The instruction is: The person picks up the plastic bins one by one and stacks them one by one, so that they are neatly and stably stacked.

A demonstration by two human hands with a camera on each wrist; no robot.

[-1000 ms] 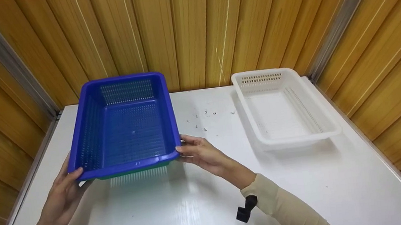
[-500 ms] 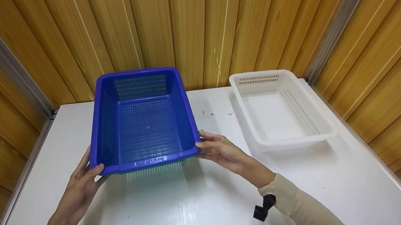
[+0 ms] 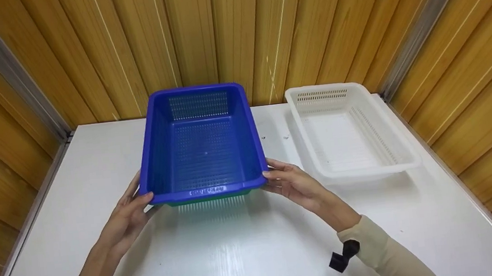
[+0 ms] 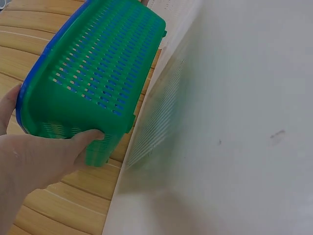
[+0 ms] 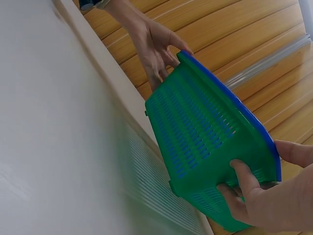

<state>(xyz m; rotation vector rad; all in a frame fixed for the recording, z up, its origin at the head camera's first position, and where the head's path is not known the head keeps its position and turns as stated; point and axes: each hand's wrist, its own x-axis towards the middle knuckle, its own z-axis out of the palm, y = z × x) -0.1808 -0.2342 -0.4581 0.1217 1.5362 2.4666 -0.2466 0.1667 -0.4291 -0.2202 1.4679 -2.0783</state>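
Observation:
A blue slotted plastic basket (image 3: 206, 156) sits nested inside a green basket (image 4: 73, 105), their rims together. Both are held up over the white table. My left hand (image 3: 124, 221) grips the near left corner, thumb on the blue rim and fingers on the green wall below. At the near right corner my right hand (image 3: 299, 187) holds the pair the same way, with its fingers (image 5: 246, 178) spread against the green side. In the wrist views the green basket's underside stands clear of the table, which carries its reflection.
A white slotted basket (image 3: 351, 140) stands on the right side of the white table (image 3: 221, 255). Wood-look panels (image 3: 235, 34) wall off the back and both sides. Small dark marks (image 3: 285, 137) spot the tabletop between the baskets.
Both hands have carried the nested blue and green baskets to the right, from the table's left side toward its middle. The white basket has stayed in place on the table.

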